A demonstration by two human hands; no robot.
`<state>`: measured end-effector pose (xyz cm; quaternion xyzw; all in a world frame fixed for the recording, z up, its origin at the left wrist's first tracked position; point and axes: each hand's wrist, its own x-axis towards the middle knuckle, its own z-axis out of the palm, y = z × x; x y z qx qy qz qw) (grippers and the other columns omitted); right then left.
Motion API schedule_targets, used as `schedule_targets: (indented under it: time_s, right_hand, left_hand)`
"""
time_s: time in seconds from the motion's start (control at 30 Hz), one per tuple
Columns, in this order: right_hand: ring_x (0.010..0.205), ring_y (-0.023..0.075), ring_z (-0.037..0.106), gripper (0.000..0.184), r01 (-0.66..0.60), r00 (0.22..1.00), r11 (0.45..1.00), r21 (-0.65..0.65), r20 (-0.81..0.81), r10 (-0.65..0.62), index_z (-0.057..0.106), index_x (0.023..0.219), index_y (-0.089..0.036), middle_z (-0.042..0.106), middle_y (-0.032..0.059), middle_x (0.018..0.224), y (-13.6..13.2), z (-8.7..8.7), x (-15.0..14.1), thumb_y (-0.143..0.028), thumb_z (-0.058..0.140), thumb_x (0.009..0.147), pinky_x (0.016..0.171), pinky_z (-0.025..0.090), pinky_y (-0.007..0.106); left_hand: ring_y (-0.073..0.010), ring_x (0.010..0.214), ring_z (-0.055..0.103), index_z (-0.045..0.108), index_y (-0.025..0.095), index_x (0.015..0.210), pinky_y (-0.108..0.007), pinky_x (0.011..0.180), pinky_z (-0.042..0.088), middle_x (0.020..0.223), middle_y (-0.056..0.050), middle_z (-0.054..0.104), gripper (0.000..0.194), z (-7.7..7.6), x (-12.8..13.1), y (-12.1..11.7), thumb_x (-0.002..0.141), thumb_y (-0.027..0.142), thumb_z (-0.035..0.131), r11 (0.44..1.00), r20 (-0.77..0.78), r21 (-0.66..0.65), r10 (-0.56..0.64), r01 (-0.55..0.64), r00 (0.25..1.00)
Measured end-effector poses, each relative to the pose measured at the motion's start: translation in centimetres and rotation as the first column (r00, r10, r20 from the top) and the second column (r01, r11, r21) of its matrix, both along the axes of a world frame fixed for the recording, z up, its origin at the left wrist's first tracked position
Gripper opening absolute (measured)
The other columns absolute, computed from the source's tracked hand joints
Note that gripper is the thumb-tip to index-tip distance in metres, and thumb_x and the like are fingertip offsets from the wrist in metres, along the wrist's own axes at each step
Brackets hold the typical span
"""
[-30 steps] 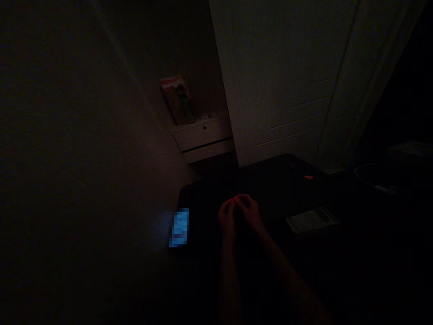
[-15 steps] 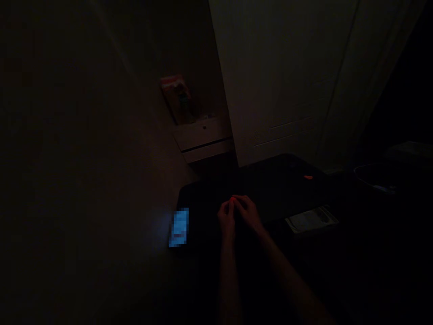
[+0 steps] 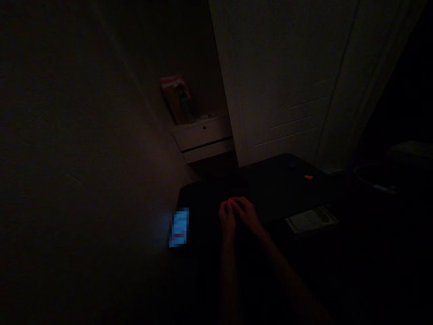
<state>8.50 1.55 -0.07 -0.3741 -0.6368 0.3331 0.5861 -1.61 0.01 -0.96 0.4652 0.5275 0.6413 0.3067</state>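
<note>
In very dim light, my left hand and my right hand meet over a dark tabletop. The fingertips of both close on a small glowing red thing. Its kind is too small and dark to make out, and the fingers cover most of it. Farther right on the tabletop lies a small orange-red piece, apart from both hands.
A lit screen, blurred into blocks, stands at the tabletop's left end by the wall. Behind are a white drawer unit with a red-topped bag on it, and a pale door panel. Below the tabletop's right front edge lies a pale flat item.
Both hands stay together, and the red glow between the fingertips has shifted slightly left and down. The right hand has dipped a little. The surroundings look slightly sharper.
</note>
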Motion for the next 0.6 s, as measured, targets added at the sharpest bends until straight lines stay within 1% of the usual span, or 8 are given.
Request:
schedule_targets:
  time_s: [0.27, 0.47, 0.53, 0.6]
  right_hand:
    - [0.096, 0.0234, 0.068, 0.024, 0.011, 0.998, 1.0, 0.025, 0.06, -0.012, 0.072, 0.105, -0.023, 0.072, 0.0073, 0.102, 0.06, -0.06, 0.07, -0.039, 0.055, 0.1, 0.089, 0.052, 0.038]
    - [0.094, 0.0235, 0.067, 0.026, 0.05, 0.995, 0.998, 0.031, 0.084, -0.052, 0.07, 0.101, -0.022, 0.071, 0.0081, 0.1, 0.12, -0.17, 0.05, -0.041, 0.053, 0.1, 0.088, 0.051, 0.037]
    - [0.092, 0.0236, 0.066, 0.026, 0.072, 0.994, 0.997, 0.025, 0.082, -0.074, 0.07, 0.1, -0.022, 0.071, 0.0081, 0.098, 0.06, -0.16, 0.05, -0.042, 0.053, 0.1, 0.086, 0.051, 0.037]
    - [0.091, 0.0238, 0.066, 0.027, 0.079, 0.993, 0.997, 0.02, 0.08, -0.081, 0.07, 0.099, -0.022, 0.071, 0.008, 0.097, -0.04, -0.08, 0.09, -0.043, 0.052, 0.1, 0.086, 0.051, 0.037]
  left_hand:
    - [-0.0209, 0.089, 0.065, 0.068, 0.019, 0.096, -0.033, 0.084, 0.05, 0.095, -0.007, 0.071, 0.042, 0.14, -0.16, -0.07, 0.088, 0.06, 0.064, 1.0, 0.051, 0.004, -0.006, 0.006, 0.999]
    - [-0.0208, 0.091, 0.067, 0.068, 0.017, 0.094, -0.034, 0.086, 0.052, 0.096, -0.008, 0.071, 0.044, 0.05, 0.09, 0.02, 0.082, 0.059, 0.072, 1.0, 0.174, 0.016, -0.012, 0.01, 0.985]
    - [-0.0211, 0.094, 0.068, 0.069, 0.017, 0.101, -0.035, 0.088, 0.052, 0.1, -0.009, 0.072, 0.046, 0.1, 0.17, 0.0, 0.08, 0.057, 0.076, 1.0, 0.22, 0.02, -0.019, 0.015, 0.975]
    - [-0.0222, 0.102, 0.068, 0.07, 0.017, 0.111, -0.036, 0.093, 0.052, 0.11, -0.011, 0.072, 0.048, 0.25, 0.23, -0.08, 0.08, 0.054, 0.076, 0.999, 0.255, 0.023, -0.048, 0.044, 0.966]
